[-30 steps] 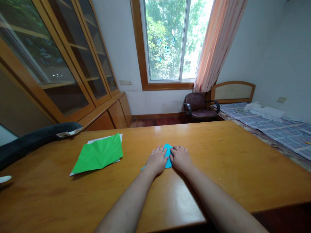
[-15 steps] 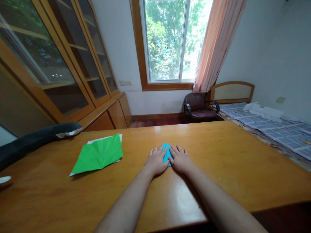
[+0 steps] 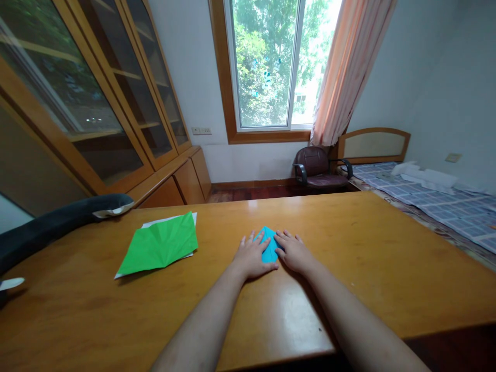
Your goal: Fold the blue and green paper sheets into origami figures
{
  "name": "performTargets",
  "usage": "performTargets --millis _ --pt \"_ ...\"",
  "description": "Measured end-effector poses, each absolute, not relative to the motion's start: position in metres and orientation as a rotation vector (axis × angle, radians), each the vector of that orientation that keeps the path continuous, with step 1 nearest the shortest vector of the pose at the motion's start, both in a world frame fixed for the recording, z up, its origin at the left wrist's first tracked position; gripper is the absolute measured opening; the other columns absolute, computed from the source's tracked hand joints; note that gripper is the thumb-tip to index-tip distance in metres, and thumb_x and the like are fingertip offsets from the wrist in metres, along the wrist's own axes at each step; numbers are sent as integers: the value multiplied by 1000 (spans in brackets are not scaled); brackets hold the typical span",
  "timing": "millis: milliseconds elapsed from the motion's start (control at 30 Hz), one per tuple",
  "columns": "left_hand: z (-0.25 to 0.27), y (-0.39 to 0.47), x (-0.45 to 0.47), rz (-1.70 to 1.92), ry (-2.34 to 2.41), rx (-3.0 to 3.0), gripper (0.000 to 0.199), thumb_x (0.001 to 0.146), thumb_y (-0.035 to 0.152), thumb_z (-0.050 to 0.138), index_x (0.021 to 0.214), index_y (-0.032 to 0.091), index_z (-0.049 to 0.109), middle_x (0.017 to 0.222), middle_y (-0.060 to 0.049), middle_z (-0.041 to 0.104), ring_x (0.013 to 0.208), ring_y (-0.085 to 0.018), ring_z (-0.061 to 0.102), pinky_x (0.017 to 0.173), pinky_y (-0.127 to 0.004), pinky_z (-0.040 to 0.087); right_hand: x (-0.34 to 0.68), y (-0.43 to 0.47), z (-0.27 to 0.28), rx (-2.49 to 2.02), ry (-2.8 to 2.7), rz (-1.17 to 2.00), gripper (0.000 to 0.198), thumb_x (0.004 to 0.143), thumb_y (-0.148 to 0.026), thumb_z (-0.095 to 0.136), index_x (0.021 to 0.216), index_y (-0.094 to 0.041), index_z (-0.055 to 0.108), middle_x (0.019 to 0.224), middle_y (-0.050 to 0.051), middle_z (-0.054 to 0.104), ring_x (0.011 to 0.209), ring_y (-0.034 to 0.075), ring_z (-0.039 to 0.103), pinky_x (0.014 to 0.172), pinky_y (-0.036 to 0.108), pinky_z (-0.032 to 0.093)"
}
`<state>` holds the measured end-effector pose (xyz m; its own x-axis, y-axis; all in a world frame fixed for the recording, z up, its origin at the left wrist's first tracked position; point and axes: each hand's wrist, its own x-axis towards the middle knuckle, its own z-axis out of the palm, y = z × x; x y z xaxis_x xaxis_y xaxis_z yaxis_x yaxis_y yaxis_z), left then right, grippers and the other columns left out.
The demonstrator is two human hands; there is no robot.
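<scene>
A small piece of folded blue paper [image 3: 270,251] lies on the wooden table [image 3: 341,232], its pointed end away from me. My left hand [image 3: 251,257] rests flat over its left side, fingers spread and thumb along the near edge. On the right side, my right hand [image 3: 295,251] lies with its fingers stretched out and their tips touching the paper's edge. Both palms hide parts of the paper's sides.
Green creased paper [image 3: 160,243] lies over white sheets at the table's left. A dark padded object [image 3: 58,219] stands at the far left edge. Beyond the table are a maroon armchair [image 3: 315,168], a bed [image 3: 437,191] and a glass-fronted cabinet [image 3: 143,119].
My right hand has slid a little to the right, uncovering more of the blue paper. My left thumb has stretched out along the paper's near edge.
</scene>
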<state>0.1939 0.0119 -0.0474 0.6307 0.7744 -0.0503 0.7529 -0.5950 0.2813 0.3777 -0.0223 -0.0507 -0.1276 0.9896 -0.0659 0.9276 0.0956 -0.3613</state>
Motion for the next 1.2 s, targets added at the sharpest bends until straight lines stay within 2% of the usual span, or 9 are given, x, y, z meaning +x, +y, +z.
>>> performTargets --millis 100,233,300,533,633,733,867,967,1200 --pt "-48 12 194 111 1235 2586 92 70 78 46 146 30 30 158 -6 17 143 -38 12 111 -61 13 381 -21 -52 -1907 -2134 429 54 88 -34 48 140 -24 43 150 9 36 139 27 27 111 53 18" --pt "-47 10 194 113 1240 2595 86 74 75 45 146 30 30 157 -6 17 143 -38 11 111 -61 13 382 -16 -52 -1845 -2043 327 48 83 -30 55 130 -19 54 134 10 55 124 23 48 106 37 31" --pt "-46 9 194 110 1234 2602 86 74 74 46 146 31 30 157 -6 18 143 -38 11 111 -62 12 382 -12 -51 -1829 -2003 303 45 82 -28 55 126 -18 58 126 9 61 116 21 53 102 32 36" --pt "-44 7 194 152 1112 2658 90 71 74 54 146 32 29 157 -6 19 143 -37 10 111 -63 8 383 5 -57 -1908 -1872 334 47 77 -25 56 123 -15 61 119 10 66 108 21 59 95 30 42" --pt "-42 6 192 228 1084 2676 84 73 69 56 143 30 35 155 -7 26 142 -36 15 113 -60 10 385 9 -59 -1931 -1879 342 47 74 -23 57 120 -16 63 119 10 66 107 22 60 94 29 43" --pt "-39 4 191 342 1087 2706 65 77 60 59 132 26 50 145 -9 42 135 -33 30 112 -54 19 386 9 -60 -1932 -1897 351 46 72 -19 56 118 -16 64 116 9 68 104 21 62 90 28 45" --pt "-36 -1 192 383 1071 2695 42 82 52 57 111 22 63 118 -10 60 112 -27 50 99 -41 39 385 9 -57 -1959 -1931 362 43 72 -19 55 114 -20 67 112 7 69 102 20 63 87 27 45" --pt "-38 -6 195 378 1064 2673 41 84 52 55 108 21 64 112 -9 60 106 -26 52 95 -37 42 384 12 -52 -2003 -1974 375 41 73 -21 55 112 -22 68 111 6 70 101 21 63 84 28 46" --pt "-45 -10 201 393 1111 2669 38 86 45 51 112 20 61 118 -10 56 110 -26 50 99 -39 40 378 28 -45 -2124 -1933 321 34 81 -30 49 107 -25 70 106 6 72 96 21 65 79 29 47"
